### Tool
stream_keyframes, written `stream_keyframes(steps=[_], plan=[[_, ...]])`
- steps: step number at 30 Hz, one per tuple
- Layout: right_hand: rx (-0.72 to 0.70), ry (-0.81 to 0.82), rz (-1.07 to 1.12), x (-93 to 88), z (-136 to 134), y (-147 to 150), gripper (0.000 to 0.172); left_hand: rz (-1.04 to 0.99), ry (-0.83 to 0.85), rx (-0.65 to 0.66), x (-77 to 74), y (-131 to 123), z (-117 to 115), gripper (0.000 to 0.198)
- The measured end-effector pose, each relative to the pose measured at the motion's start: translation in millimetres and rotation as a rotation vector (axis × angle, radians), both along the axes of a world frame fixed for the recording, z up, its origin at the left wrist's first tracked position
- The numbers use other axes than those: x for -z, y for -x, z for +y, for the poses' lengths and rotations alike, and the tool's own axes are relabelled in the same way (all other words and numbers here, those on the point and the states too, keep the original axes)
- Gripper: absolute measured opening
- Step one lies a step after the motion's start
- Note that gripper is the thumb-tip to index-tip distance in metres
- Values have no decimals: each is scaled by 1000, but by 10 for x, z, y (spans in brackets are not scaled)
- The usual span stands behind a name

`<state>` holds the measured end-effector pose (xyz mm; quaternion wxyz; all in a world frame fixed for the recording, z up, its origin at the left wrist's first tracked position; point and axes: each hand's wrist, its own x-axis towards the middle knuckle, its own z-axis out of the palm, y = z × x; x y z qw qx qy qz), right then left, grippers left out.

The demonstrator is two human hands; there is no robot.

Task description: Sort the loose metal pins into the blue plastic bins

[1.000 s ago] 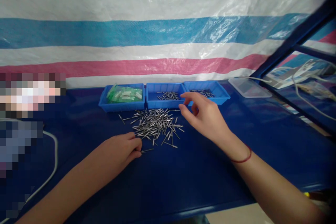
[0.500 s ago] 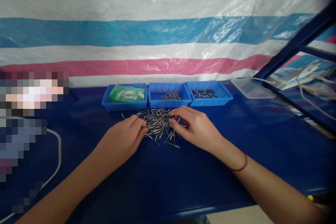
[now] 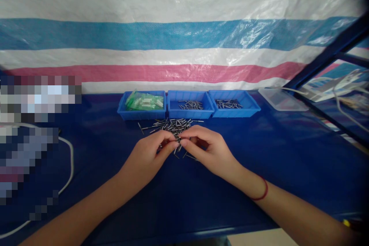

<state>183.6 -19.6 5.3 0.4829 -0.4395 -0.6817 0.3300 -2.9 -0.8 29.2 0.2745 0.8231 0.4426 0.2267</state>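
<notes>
- Landmark: middle tray [image 3: 190, 114], one of three blue trays in a row at the back of the table [image 3: 273, 153].
- Loose pins [image 3: 173, 125] lay heaped directly in front of the middle tray, spreading a little toward the person.
- Left hand [image 3: 150, 152] sat at the near edge of the heap, in front of the tray. Thumb and forefinger were pinched shut, the other fingers curled.
- Right hand [image 3: 206, 148] sat beside it, also pinched, the tips of both hands meeting.
- A few pins seemed to be nipped between the meeting fingertips. How many, I could not tell.
- Middle tray held a small scatter of pins. The tray to its right [image 3: 236, 113] held a few more, and the one to its left [image 3: 141, 114] held green packets.
- A white cable [image 3: 67, 169] looped far left of the tray.
- Risk, as judged: the pins were thin and smooth, so a slack pinch could drop one back into the heap.
- Risk: the knuckles rested close to the heap, so a sweep of either hand could scatter pins across the table.
</notes>
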Motion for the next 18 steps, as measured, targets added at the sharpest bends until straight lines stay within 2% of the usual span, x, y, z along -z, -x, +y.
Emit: stream_keyframes(steps=[5,10,18], plan=[[-60,6,53,-28,-12,-6,11,-10,-32,10,20,-7,-35,14],[-51,-29,27,-68,-37,-7,9,-13,-147,53,33,-8,-63,11],[-31,-69,-2,-86,-64,-14,7,-36,-168,58,69,-5,-42,10]])
